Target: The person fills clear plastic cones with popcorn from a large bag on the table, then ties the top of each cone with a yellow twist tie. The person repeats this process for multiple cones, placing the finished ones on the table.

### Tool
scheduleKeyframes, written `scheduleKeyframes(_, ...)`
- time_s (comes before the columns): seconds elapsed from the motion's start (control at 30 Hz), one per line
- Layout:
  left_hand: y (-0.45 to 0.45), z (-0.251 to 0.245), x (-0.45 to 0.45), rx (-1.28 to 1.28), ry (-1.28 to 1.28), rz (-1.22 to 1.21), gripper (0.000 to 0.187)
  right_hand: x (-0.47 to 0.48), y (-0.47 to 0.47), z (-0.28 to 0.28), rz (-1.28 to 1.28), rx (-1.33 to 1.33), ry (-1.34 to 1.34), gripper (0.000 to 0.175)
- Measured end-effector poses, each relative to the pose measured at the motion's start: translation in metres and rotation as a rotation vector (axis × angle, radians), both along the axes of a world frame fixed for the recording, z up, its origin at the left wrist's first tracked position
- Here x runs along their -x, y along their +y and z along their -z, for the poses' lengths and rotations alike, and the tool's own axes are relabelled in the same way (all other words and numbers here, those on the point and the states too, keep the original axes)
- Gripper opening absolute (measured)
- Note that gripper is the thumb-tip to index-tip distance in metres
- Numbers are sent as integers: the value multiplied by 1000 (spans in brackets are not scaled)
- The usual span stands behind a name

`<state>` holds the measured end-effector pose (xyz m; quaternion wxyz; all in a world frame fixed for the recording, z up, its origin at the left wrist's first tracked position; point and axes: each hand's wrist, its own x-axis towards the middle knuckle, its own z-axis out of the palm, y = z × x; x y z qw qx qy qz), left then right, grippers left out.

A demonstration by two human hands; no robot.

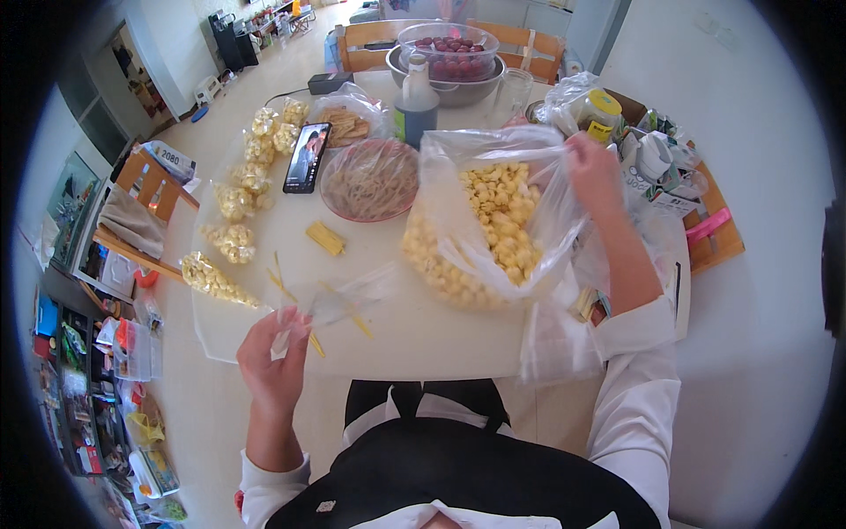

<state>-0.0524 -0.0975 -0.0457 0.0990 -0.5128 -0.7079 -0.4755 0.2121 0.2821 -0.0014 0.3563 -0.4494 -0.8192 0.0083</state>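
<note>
A small clear plastic bag (350,297) is pinched between the thumb and fingers of my left hand (277,350); it looks empty. On the right, my right hand (593,168) grips the upper rim of a large open plastic bag of popcorn (502,211). Loose yellow twist ties (360,321) lie beneath the small bag, and a bundle of yellow twist ties (325,238) rests farther back. Several small filled bags of popcorn (231,241) stand in a line along the table's left side, the nearest one a cone-shaped bag (215,281).
Behind are a phone (307,159), a plastic-covered bowl of noodle-like strips (370,180), a bottle of dark liquid (416,109) and red fruit in a clear bowl (449,56). A yellow-lidded jar (600,112) and boxes crowd the right edge. A wooden chair (142,192) stands left.
</note>
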Motion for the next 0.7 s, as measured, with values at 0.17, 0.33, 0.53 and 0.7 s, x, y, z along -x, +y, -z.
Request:
scheduleKeyframes(0.17, 6, 4, 2, -49, -75, 39, 21, -36, 19, 2, -28, 197, 446, 21)
scheduleKeyframes(0.33, 6, 4, 7, -2, -63, 47, 19, -81, 26, 37, 20, 375, 170, 22)
scheduleKeyframes(0.53, 5, 8, 7, -59, 2, 78, 26, -25, -48, -10, -224, -107, -9, 18)
scheduleKeyframes(0.7, 9, -2, 1, -115, 41, 114, 30, -6, -52, 3, -360, 422, -110, 17)
